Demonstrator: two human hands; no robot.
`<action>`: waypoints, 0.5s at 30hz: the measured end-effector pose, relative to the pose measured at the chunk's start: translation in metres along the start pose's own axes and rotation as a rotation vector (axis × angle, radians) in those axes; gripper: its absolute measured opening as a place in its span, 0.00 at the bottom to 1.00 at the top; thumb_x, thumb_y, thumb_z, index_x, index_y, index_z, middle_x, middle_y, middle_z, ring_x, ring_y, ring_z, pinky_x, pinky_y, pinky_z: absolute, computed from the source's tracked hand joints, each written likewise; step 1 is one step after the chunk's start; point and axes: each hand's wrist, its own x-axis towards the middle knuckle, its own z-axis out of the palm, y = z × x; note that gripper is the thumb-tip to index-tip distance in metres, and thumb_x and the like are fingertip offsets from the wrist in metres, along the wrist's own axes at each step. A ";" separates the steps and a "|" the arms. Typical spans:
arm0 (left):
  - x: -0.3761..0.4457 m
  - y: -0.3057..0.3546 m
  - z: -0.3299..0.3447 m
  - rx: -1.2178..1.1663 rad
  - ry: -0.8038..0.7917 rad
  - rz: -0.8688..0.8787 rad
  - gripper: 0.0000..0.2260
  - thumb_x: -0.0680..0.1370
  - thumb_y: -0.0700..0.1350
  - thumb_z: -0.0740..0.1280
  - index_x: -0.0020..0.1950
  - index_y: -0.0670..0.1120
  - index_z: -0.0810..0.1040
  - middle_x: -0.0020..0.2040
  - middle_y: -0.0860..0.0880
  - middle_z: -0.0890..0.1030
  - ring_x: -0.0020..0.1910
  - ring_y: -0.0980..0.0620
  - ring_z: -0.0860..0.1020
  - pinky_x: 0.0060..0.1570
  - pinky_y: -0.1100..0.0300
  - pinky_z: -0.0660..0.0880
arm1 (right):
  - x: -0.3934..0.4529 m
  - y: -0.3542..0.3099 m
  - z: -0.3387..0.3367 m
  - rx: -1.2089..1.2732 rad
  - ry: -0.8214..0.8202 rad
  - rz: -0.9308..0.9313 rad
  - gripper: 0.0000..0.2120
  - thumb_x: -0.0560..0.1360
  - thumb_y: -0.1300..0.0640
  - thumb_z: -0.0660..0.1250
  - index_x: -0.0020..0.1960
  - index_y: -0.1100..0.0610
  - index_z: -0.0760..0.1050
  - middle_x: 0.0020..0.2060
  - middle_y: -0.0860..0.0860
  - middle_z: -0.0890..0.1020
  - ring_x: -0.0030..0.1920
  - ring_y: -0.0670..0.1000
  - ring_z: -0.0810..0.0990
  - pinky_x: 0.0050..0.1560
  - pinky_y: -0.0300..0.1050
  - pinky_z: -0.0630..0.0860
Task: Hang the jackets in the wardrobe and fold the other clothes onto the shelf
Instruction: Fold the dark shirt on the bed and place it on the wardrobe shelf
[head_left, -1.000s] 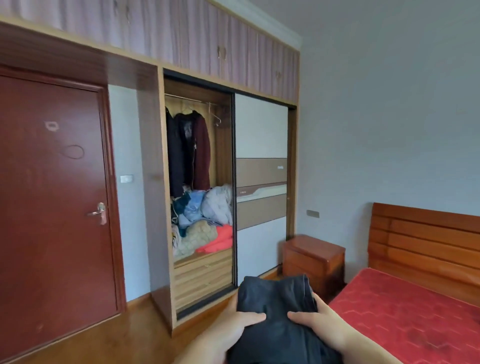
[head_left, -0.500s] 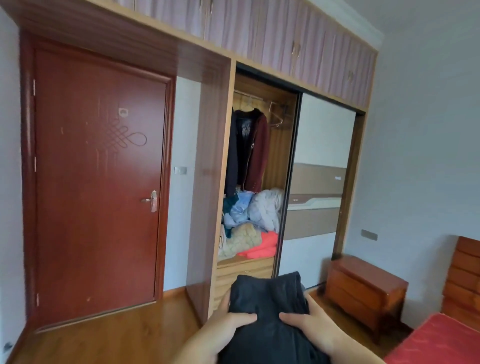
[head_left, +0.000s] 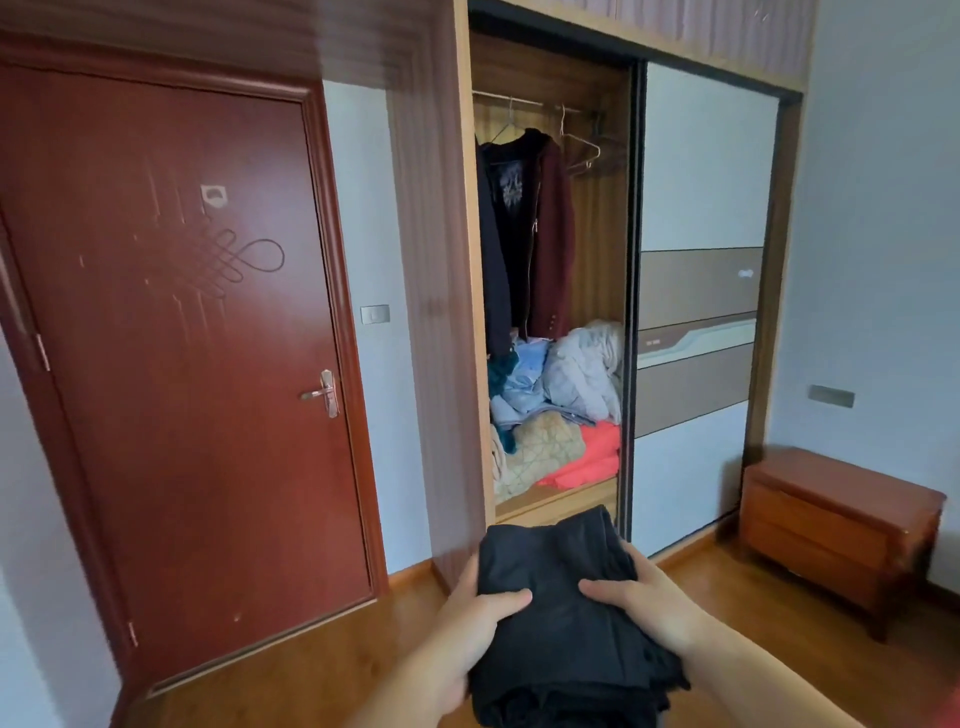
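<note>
Already folded, the dark garment (head_left: 561, 618) sits gripped between both hands, left hand (head_left: 467, 623) and right hand (head_left: 644, 608), thumbs on top, short of the open wardrobe (head_left: 550, 67). Jackets (head_left: 524, 234) hang inside; the shelf (head_left: 556, 501) under crumpled clothes (head_left: 561, 410) awaits it.

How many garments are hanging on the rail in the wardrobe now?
2 at least: a dark jacket at the left and a maroon jacket beside it, open over something black. More may be hidden behind them.

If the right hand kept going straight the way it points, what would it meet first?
Probably the wardrobe shelf edge under the heaped clothes; the right hand, gripping the folded dark garment, looks unobstructed, though depth is unclear.
</note>
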 end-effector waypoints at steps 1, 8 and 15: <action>0.013 0.004 -0.007 0.012 0.016 -0.012 0.28 0.74 0.41 0.73 0.71 0.56 0.69 0.59 0.53 0.80 0.56 0.50 0.79 0.49 0.59 0.77 | 0.020 0.000 0.003 0.022 -0.014 0.013 0.29 0.71 0.63 0.75 0.69 0.54 0.69 0.53 0.55 0.84 0.50 0.56 0.85 0.55 0.54 0.80; 0.134 0.029 -0.073 0.038 0.095 0.012 0.21 0.80 0.42 0.66 0.72 0.53 0.69 0.61 0.52 0.78 0.57 0.50 0.78 0.55 0.57 0.77 | 0.144 -0.021 0.040 0.054 -0.036 0.014 0.22 0.73 0.62 0.73 0.65 0.55 0.73 0.53 0.56 0.84 0.52 0.57 0.84 0.58 0.54 0.78; 0.269 0.060 -0.123 0.015 -0.017 0.077 0.14 0.81 0.44 0.63 0.67 0.52 0.70 0.55 0.53 0.78 0.51 0.54 0.77 0.43 0.64 0.75 | 0.274 -0.047 0.057 -0.034 0.116 -0.073 0.33 0.65 0.54 0.78 0.67 0.49 0.71 0.55 0.51 0.83 0.54 0.54 0.83 0.61 0.55 0.77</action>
